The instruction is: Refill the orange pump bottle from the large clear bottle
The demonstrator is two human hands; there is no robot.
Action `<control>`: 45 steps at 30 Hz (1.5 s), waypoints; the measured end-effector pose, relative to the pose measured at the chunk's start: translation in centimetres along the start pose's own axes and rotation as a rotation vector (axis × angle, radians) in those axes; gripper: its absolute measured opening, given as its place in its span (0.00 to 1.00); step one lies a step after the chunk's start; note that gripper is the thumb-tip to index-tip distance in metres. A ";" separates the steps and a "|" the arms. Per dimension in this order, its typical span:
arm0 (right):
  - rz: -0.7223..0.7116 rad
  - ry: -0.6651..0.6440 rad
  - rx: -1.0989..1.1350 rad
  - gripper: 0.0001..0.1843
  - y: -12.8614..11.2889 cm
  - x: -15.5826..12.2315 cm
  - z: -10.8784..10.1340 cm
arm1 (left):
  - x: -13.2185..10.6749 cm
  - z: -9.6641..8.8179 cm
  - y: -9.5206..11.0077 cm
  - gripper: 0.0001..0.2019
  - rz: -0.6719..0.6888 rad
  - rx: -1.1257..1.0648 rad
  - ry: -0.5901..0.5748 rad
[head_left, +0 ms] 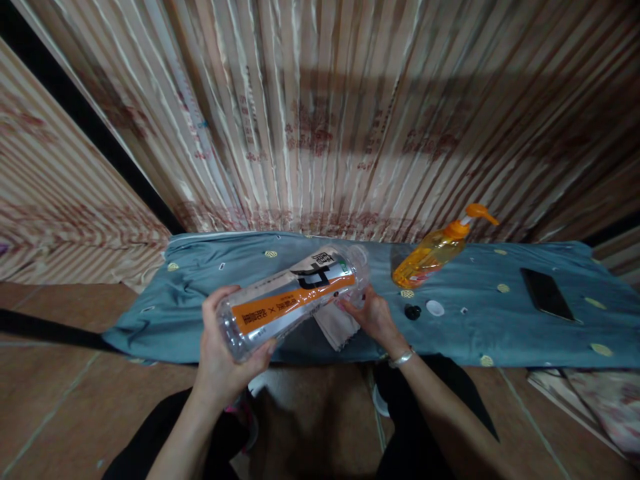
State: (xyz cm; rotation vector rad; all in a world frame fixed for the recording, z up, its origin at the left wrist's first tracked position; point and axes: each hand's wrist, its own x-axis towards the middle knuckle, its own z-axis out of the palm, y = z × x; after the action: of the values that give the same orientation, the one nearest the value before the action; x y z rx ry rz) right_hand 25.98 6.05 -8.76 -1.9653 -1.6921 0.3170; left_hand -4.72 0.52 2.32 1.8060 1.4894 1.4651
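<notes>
A large clear plastic bottle (295, 293) with a silver and orange label is tilted above the cloth-covered bench, its neck toward the upper right. My left hand (227, 343) wraps around the bottle's base end. Close to the neck, my right hand (373, 317) grips the bottle's lower side, some fingers hidden behind it. Under the bottle lies a pale folded cloth (336, 325), partly covered. To the right of my right hand sit a small black cap (413, 311) and a white round lid (435, 308).
An orange pump bottle (430, 257) leans on the blue bench cover (480, 327), partly filled with orange liquid. Farther right lies a black phone (547, 293). A striped curtain (310, 133) hangs behind the bench, and dark poles (100, 127) stand at the left.
</notes>
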 end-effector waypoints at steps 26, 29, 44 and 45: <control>-0.013 0.004 0.081 0.19 -0.2 0.2 -0.3 | 0.4 0.4 0.7 0.39 0.005 0.006 0.013; -0.016 0.012 0.078 0.19 0.0 0.2 -0.2 | 0.5 0.4 0.9 0.39 -0.002 0.016 0.015; -0.005 -0.020 0.034 0.20 -0.1 0.2 -0.4 | 0.4 0.3 0.6 0.40 -0.016 -0.004 0.002; -0.006 -0.022 0.036 0.20 -0.1 0.2 -0.5 | 0.4 0.4 0.6 0.40 -0.016 -0.004 0.000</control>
State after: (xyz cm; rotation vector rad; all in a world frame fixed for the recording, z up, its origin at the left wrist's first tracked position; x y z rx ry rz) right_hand 26.12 6.18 -8.27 -1.9372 -1.6935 0.3661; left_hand -4.17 0.80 2.88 1.7874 1.4971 1.4592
